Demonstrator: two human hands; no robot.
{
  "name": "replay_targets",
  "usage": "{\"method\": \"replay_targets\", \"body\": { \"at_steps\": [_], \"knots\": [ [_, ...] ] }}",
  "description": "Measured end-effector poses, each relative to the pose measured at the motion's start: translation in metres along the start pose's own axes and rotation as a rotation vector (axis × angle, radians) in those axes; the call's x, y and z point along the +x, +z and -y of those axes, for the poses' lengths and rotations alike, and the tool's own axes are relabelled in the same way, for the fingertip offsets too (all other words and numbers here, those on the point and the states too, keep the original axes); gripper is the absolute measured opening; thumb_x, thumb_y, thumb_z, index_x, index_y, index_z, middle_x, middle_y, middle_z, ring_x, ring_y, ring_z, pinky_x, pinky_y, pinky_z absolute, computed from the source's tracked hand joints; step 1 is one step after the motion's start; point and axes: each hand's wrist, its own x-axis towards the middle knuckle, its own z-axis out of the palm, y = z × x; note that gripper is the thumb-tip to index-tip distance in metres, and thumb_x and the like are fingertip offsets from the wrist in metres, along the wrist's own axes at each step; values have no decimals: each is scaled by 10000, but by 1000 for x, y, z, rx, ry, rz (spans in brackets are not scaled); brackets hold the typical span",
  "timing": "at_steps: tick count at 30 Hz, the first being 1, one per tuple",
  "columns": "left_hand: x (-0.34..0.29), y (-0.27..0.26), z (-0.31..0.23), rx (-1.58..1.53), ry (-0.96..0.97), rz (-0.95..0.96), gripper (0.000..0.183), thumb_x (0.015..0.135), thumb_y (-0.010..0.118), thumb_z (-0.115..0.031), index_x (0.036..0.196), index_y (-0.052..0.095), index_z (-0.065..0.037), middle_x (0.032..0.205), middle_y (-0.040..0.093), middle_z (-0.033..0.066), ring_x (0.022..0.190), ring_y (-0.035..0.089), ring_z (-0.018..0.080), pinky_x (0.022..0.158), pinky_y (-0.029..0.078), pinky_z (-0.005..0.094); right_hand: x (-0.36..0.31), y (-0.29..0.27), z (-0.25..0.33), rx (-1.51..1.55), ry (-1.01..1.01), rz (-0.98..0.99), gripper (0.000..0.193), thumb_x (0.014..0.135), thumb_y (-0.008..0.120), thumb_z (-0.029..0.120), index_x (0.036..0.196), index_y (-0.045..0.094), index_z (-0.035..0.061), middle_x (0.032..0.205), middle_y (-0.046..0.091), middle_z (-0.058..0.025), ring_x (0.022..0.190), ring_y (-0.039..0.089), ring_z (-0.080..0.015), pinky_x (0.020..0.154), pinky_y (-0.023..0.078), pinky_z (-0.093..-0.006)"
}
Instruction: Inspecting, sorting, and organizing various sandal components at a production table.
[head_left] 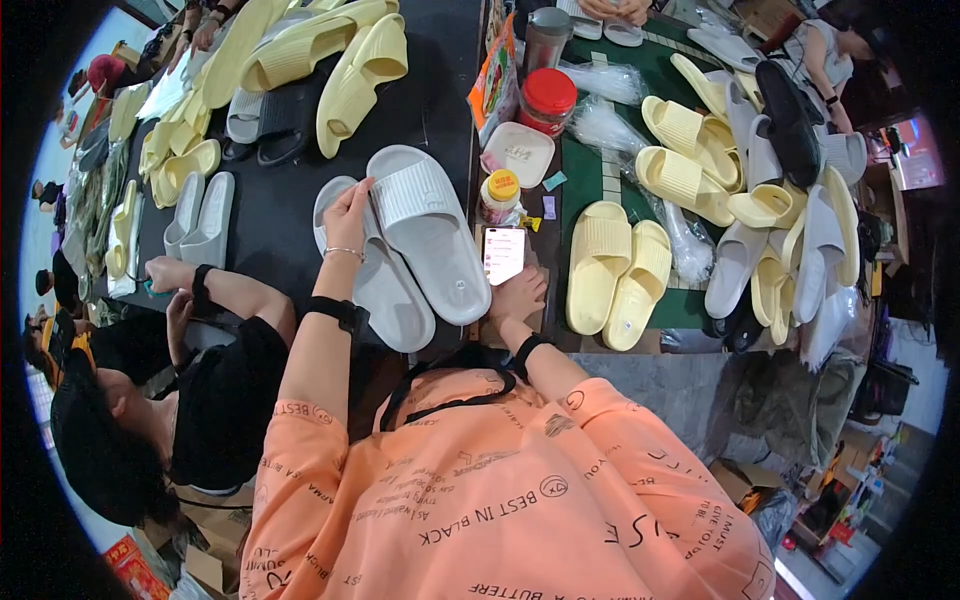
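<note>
Two large grey slippers lie side by side on the dark table in front of me. My left hand [349, 216] is closed on the strap end of the left grey slipper [392, 300], its fingers next to the ribbed strap of the right grey slipper [432, 240]. My right hand [518, 296] rests flat at the table's near edge, fingers apart and holding nothing, just below a lit phone [503, 254]. Both my wrists carry black bands.
A yellow slipper pair [615, 270] lies right of the phone on a green mat. Behind it are a yellow-capped bottle [500, 194], a red-lidded jar [548, 100] and a mixed slipper heap [780, 200]. More yellow slippers [330, 60] lie far left. A person in black [220, 400] works at my left.
</note>
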Motion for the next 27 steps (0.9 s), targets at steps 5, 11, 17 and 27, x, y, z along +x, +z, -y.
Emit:
{"method": "replay_targets", "body": {
  "at_steps": [5, 11, 17, 27],
  "knots": [
    [0, 1, -1, -26, 37, 18, 249, 815, 553, -227, 948, 627, -30, 886, 593, 15, 812, 492, 75, 736, 371, 202, 1, 9, -2, -22, -7, -63, 528, 634, 652, 344, 987, 374, 67, 979, 410, -75, 990, 400, -244, 727, 378, -443],
    [-4, 4, -5, -10, -1, 11, 251, 815, 552, -227, 952, 624, -28, 893, 590, 17, 819, 492, 76, 741, 368, 202, 0, 13, -5, -75, -36, -109, 481, 658, 627, 322, 990, 384, 71, 962, 412, -64, 971, 406, -230, 709, 369, -421],
    [-4, 4, -8, -3, 10, 14, 260, 810, 560, -231, 950, 622, -21, 890, 588, 16, 807, 490, 81, 745, 365, 202, 1, 13, -5, -64, -39, -109, 588, 603, 659, 384, 1014, 386, 64, 962, 417, -62, 966, 408, -224, 715, 359, -410],
    [-7, 1, -7, -57, 31, -20, 265, 793, 585, -231, 918, 628, -1, 854, 586, 10, 783, 487, 69, 715, 368, 196, 0, -3, -13, 97, -125, -85, 694, 574, 701, 422, 1050, 394, 20, 1013, 433, -114, 996, 403, -281, 778, 347, -424]
  ]
}}
